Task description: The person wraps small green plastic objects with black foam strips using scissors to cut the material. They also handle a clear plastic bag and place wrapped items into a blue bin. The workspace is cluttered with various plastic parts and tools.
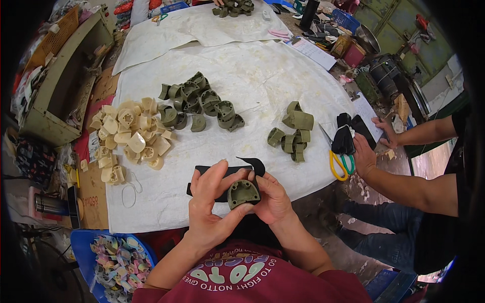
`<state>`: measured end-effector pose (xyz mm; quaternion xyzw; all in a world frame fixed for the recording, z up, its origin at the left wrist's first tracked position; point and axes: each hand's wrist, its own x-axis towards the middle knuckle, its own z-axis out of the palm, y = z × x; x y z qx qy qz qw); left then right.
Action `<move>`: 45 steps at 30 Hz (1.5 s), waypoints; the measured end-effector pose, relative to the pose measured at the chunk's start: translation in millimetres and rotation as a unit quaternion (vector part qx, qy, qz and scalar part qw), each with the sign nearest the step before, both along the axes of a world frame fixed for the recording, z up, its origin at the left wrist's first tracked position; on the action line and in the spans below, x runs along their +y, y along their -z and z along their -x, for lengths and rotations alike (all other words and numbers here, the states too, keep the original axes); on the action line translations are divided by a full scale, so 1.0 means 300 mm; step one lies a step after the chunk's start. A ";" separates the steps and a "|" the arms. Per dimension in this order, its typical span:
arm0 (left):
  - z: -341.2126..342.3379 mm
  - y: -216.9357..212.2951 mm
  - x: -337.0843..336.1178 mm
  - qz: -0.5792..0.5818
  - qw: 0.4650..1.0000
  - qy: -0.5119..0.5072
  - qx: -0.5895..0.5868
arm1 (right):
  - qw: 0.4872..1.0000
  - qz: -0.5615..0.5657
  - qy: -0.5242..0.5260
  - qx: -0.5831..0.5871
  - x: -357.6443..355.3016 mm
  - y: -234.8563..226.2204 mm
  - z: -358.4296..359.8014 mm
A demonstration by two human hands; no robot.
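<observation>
Between my two hands is an olive-green shoe heel [243, 194], D-shaped, its hollow face with small holes turned up toward me. My left hand [209, 199] grips it with the thumb along its lower edge, the fingers stretched up behind. On the other side, my right hand [274, 200] holds it, fingers curled around its back. A black strip [254, 164] curls up beside the right fingertips; whether they pinch it is hidden. Black flat pieces [204, 170] lie on the table behind my left hand. Nearby sit a small olive heel group [295, 134] and a larger one [194, 101].
Cream heels [134, 126] are heaped at left on the white sheet [252, 91]. A co-worker's hand [365, 155] rests by a black bundle [344, 136] and scissors [337, 165] at right. A blue tub [83, 247] of colourful scraps stands at lower left, near a flask [50, 204].
</observation>
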<state>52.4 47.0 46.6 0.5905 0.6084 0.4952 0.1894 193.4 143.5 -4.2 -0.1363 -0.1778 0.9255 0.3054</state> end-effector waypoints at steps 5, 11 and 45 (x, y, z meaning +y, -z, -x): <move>0.003 -0.005 0.002 0.029 0.999 0.018 0.006 | 1.000 -0.007 -0.021 -0.004 0.006 0.001 -0.007; 0.024 0.038 0.033 0.026 0.999 -0.006 -0.044 | 0.990 -0.077 0.101 -0.054 -0.014 -0.029 -0.003; 0.017 0.063 0.003 0.080 0.967 0.060 -0.233 | 0.835 -0.445 0.160 -0.282 0.007 -0.085 -0.016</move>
